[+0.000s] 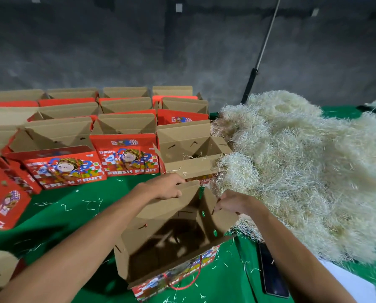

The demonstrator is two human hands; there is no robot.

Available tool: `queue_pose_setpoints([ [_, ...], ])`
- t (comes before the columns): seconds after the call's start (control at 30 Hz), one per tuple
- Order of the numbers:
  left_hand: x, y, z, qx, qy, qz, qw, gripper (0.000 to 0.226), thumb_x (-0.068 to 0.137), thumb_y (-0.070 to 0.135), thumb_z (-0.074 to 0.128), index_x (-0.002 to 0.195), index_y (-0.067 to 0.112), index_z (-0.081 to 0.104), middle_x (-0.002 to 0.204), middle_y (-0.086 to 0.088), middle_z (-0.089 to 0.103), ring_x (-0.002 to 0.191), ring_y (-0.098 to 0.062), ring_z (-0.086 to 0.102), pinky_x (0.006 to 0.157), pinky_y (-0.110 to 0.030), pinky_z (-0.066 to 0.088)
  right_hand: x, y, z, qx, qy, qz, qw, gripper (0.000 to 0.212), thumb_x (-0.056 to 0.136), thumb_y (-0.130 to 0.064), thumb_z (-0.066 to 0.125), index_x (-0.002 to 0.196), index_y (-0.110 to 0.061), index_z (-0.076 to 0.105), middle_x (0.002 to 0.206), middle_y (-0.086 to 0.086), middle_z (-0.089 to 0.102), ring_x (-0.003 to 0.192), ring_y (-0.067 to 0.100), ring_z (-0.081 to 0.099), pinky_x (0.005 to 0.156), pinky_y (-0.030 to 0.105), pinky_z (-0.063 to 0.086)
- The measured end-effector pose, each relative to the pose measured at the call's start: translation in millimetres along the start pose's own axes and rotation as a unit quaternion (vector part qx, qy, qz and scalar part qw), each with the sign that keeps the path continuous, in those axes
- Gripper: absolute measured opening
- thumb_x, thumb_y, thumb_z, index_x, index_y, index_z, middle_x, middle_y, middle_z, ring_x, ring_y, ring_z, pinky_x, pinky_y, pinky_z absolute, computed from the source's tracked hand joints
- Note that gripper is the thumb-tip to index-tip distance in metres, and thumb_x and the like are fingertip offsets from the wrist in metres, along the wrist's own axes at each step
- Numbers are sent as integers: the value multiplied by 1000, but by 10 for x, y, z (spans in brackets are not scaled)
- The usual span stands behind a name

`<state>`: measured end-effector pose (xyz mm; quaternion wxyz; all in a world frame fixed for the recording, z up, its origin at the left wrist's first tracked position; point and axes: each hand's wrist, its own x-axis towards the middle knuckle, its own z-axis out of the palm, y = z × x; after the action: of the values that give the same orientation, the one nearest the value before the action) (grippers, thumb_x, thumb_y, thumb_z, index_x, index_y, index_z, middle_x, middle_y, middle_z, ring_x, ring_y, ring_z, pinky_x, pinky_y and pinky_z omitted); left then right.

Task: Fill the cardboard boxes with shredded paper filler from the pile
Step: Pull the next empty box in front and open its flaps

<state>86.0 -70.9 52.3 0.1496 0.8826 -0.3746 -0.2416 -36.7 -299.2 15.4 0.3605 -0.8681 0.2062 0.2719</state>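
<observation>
A person's left hand grips the far flap of an open cardboard box on a green table, fingers curled over the flap's top edge, while the right hand pinches the box's right-side flap w/ curled fingertips — the box stands just in front of the person, tilted, its inside brown & blurred. Shredded paper filler lies in a big pale pile to the right, touching the box's right side; rows of open red "FRESH FRUIT" boxes stand behind — a dark phone lies near the right forearm.
</observation>
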Motion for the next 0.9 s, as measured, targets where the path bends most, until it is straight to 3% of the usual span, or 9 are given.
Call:
queue_pose_setpoints([
  [0.2, 237, 223, 21, -43, -26, 13, 999, 18, 83, 21, 70, 95, 34, 70, 97, 4, 70, 88, -16, 66, 76, -39, 53, 71, 55, -404, 107, -115, 24, 987, 29, 88, -13, 69, 112, 2, 67, 105, 17, 74, 91, 30, 74, 70, 37, 62],
  [0.27, 365, 309, 20, -24, -65, 3, 998, 22, 85, 23, 72, 102, 36, 69, 108, 3, 68, 88, -12, 62, 73, -33, 50, 205, 131, -529, 129, 17, -13, 991, 22, 93, -14, 65, 101, 6, 67, 93, 18, 75, 85, 30, 75, 64, 35, 61],
  [0.33, 481, 393, 19, -9, -110, -18, 994, 31, 87, 27, 72, 117, 30, 66, 121, 0, 64, 95, -14, 59, 79, -32, 46, 383, 243, -659, 60, 227, -46, 971, 29, 97, -31, 63, 85, -4, 66, 82, 9, 72, 80, 27, 73, 60, 29, 56],
  [0.43, 615, 473, 6, 17, -172, -59, 983, 38, 88, 33, 71, 123, 20, 64, 119, -2, 64, 103, -20, 60, 82, -33, 46, 621, 401, -761, -16, 364, -43, 930, 61, 90, -59, 60, 128, -12, 56, 119, 9, 67, 98, 26, 68, 76, 33, 55],
  [0.53, 736, 436, 48, 23, -202, -75, 976, 22, 91, 32, 69, 106, 16, 66, 98, 0, 65, 87, -15, 59, 72, -30, 44, 910, 504, -806, -68, 320, 14, 945, 114, 75, -77, 58, 157, -18, 7, 163, 13, 12, 141, 38, 36, 105, 54, 42],
  [0.6, 799, 343, 86, 14, -218, -88, 972, 15, 90, 31, 68, 100, 19, 65, 91, 4, 62, 82, -11, 57, 69, -28, 44, 1119, 534, -811, -61, 286, 34, 956, 130, 68, -83, 57, 157, -20, -13, 163, 14, -15, 148, 44, 12, 116, 55, 25],
  [0.7, 905, 274, 103, -6, -233, -93, 968, 15, 89, 32, 70, 100, 23, 67, 92, 7, 64, 83, -9, 59, 70, -26, 46, 1395, 582, -863, -3, 268, 55, 962, 142, 62, -84, 65, 154, -21, -24, 160, 16, -26, 147, 50, 2, 118, 61, 17],
  [0.8, 988, 299, 74, -106, -218, -86, 967, 28, 87, 31, 73, 115, 29, 68, 111, 7, 67, 96, -8, 64, 80, -26, 51, 1618, 621, -882, 9, 247, 61, 967, 136, 67, -76, 70, 154, -27, -24, 160, 16, -26, 146, 51, 11, 114, 66, 23],
  [0.9, 1067, 340, 54, -227, -194, -55, 953, 38, 83, 30, 77, 120, 30, 68, 119, 7, 68, 109, -9, 64, 98, -28, 50, 1742, 647, -826, 43, 254, 32, 966, 110, 84, -49, 71, 158, -28, -8, 163, 18, -12, 131, 41, 48, 97, 50, 51],
])
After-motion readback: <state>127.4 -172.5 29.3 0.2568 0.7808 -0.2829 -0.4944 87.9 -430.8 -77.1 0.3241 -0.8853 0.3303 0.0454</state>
